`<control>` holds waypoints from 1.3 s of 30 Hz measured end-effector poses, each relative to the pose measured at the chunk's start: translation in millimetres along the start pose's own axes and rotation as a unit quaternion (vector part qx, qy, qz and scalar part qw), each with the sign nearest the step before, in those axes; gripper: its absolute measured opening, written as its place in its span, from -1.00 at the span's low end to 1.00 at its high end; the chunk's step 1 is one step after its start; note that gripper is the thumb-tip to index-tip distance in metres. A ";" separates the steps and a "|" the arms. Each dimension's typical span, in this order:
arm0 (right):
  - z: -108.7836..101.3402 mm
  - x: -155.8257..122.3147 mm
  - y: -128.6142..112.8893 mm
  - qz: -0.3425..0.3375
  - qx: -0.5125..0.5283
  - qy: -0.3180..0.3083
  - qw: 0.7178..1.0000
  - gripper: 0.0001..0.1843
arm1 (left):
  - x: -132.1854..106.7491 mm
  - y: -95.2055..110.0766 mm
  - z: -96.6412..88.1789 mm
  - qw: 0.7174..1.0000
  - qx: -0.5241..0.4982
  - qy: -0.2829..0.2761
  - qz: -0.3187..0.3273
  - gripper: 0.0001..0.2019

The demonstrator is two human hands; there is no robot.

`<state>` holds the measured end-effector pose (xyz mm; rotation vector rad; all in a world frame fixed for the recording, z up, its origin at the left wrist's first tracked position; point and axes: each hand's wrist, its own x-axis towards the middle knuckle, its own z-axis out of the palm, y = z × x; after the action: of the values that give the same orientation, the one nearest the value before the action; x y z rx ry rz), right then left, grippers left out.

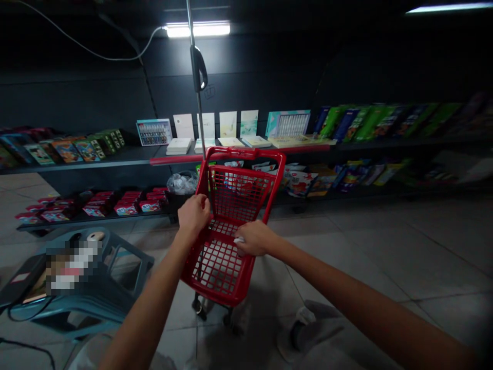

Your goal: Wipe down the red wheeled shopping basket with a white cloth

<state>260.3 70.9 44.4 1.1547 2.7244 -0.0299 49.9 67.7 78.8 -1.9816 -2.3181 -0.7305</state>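
Note:
A red plastic shopping cart (279,177) with latticed walls and floor stands on small dark wheels in front of me. My left hand (193,216) is closed at its left rim, fingers curled over the edge. My right hand (254,238) is closed near the right side of the cart, over its basket. A small crumpled white wipe (239,240) pokes out of that fist; whether it is paper or cloth is unclear. A thin metal pole (199,110) with a black grip (198,69) rises by the cart's left side.
Behind the cart runs a dark shelf (134,156) with boxes, books and green packs (372,122). Red boxes (129,202) and snack bags (301,182) fill the lower level. Stacked blue-grey stools (111,288) stand left, bearing several items. My legs are below right.

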 end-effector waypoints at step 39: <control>50.5 -24.9 111.8 0.217 0.052 0.497 0.838 -0.66 | -51.5 -12.6 42.5 0.929 0.122 -0.310 0.162 -0.33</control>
<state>365.2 126.7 5.0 2.3062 3.1474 0.6758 60.8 33.3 21.2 -2.6372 -2.0789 0.2368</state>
